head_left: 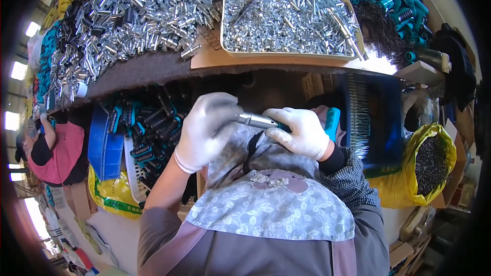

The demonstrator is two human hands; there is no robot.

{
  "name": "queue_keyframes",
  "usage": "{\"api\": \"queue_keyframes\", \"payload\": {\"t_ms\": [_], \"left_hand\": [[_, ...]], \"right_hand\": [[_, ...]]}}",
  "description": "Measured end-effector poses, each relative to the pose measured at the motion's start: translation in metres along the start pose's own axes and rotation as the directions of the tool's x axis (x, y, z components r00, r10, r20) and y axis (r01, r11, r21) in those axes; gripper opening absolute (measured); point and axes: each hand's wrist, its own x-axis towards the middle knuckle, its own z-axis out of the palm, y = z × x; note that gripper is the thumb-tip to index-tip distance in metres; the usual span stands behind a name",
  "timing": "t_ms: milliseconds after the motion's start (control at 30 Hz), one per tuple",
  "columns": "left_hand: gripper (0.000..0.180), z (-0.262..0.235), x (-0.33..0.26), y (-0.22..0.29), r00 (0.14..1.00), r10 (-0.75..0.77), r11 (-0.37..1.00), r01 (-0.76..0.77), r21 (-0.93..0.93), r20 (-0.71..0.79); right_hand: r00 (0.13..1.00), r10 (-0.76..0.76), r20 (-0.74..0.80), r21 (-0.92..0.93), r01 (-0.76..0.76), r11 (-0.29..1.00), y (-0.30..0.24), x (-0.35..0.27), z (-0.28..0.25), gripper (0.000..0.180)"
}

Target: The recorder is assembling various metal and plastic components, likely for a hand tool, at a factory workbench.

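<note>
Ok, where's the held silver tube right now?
In the head view, the tube is near centre, extending from the right hand toward the left hand, short of the bench.

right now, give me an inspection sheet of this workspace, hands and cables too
surface: workbench heaped with metal tubes; cream tray full of small shiny metal parts
job's things: metal barrel between the hands; teal handle showing beyond the right one
clutter: loose dark springs and teal handles heaped near the tray
hands: both white-gloved; right hand closed around the handle, left hand blurred at the barrel's end, grip unclear
cables: nothing seen
surroundings: blue bin, yellow sack, co-worker in pink
</note>
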Motion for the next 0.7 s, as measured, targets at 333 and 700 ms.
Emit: {"api": "queue_keyframes", "payload": {"t_ms": [333, 700], "left_hand": [[0.024, 0.004, 0.002, 0.005, 0.999, -0.005, 0.995, 0.001, -0.099, -0.04], [0.078, 0.022, -0.01, -0.023, 0.674, -0.277, 0.854, 0.499, -0.146, 0.685]], "right_hand": [[0.998, 0.065, -0.025, 0.423, -0.048, 0.905, 0.018, -0.004, -0.002, 0.042], [0.781, 0.614, 0.114, 0.901, 0.18, -0.395, 0.157, 0.024, 0.113, 0.019]]}}
